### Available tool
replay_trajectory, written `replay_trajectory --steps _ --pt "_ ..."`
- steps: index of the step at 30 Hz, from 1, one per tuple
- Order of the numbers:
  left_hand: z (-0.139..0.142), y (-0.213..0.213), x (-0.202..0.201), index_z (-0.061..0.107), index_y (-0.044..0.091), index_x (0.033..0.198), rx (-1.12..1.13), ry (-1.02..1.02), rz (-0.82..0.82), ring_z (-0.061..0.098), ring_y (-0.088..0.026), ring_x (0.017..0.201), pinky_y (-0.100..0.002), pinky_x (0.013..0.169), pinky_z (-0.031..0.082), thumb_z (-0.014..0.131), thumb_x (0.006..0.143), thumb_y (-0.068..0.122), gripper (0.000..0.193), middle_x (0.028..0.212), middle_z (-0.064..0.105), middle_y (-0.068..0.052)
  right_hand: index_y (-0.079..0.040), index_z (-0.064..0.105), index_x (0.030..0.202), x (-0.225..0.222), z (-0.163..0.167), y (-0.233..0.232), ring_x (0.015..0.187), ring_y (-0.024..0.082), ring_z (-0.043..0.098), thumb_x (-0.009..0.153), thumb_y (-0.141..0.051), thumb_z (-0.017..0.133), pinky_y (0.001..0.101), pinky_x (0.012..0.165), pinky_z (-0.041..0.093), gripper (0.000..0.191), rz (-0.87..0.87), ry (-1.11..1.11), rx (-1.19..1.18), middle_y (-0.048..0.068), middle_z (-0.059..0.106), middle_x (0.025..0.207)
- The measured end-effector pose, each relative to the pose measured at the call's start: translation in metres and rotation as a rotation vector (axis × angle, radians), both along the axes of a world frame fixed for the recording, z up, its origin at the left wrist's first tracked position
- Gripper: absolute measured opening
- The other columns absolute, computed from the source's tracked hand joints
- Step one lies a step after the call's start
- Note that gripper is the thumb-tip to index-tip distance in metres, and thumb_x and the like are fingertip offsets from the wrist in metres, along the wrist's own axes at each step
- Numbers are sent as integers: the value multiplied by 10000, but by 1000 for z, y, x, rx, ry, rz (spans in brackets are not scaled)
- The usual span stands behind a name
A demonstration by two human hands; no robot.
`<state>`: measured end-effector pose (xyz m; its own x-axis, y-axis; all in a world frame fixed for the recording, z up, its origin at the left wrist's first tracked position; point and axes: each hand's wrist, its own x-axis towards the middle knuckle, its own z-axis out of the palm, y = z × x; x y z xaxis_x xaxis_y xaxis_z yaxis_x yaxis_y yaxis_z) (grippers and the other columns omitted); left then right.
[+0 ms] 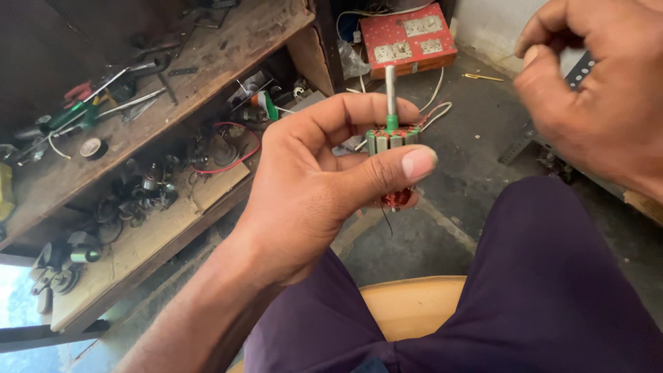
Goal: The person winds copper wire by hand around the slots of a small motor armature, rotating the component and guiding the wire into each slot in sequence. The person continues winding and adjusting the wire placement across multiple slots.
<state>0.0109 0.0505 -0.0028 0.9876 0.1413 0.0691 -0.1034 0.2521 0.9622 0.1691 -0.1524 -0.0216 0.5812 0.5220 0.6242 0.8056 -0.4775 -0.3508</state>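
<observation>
Fingers (414,163) of left hand (311,186) clamped round small motor armature (392,138), likely heavy, rigid, windings fragile; right hand (594,103) far right, loosely curled.

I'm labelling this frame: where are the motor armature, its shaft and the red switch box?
motor armature (392,138), head view, slotted core.
shaft (390,90), head view, mid-length.
red switch box (409,38), head view, top face.

I note left hand (311,186) gripping small motor armature (392,138) between thumb and fingers, steel shaft upright, copper winding showing below thumb. Right hand (594,103) raised at upper right, fingers curled, well apart from armature. Wooden shelves (138,242) at left carry screwdrivers, wires, loose parts. Red switchboard (409,38) lies on floor beyond.
</observation>
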Motion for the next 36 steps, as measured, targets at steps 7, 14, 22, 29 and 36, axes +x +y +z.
replay_trajectory --steps 7,14,22,29,36 --pt "-2 0 0 645 -55 1225 60 -21 19 700 -119 755 -264 674 601 803 852 10 411 1048 708 -114 0 648 1178 -37 6 7 982 191 686 950 -54 690 402 1006 477 239 291 -112 167 79 695 1069" --pt "-2 -5 -4 642 -64 1220 11 -21 -33 691 -115 780 -265 704 598 795 871 9 388 1061 693 -118 -26 739 1000 -58 26 17 846 211 720 894 -58 797 570 1183 414 125 283 -196 -23 90 746 903" --pt "-4 -6 -1 648 -56 1205 25 13 -15 671 -114 734 -263 662 582 803 849 22 396 962 717 -94 -1 732 987 -48 22 17 825 240 717 875 -33 775 461 1024 519 124 349 -228 -43 97 746 883" --pt "-8 -6 -1 650 -55 1203 57 29 -28 676 -109 730 -262 667 589 807 842 20 400 972 722 -102 -29 749 936 -50 19 15 791 229 705 837 -53 793 393 879 512 111 289 -210 -41 58 732 816" --pt "-11 -8 2 653 -56 1200 30 24 -48 667 -108 726 -257 663 568 801 848 6 387 1010 727 -100 -35 767 872 -51 24 15 677 172 676 786 -51 781 396 888 490 88 262 -189 -50 58 734 764"
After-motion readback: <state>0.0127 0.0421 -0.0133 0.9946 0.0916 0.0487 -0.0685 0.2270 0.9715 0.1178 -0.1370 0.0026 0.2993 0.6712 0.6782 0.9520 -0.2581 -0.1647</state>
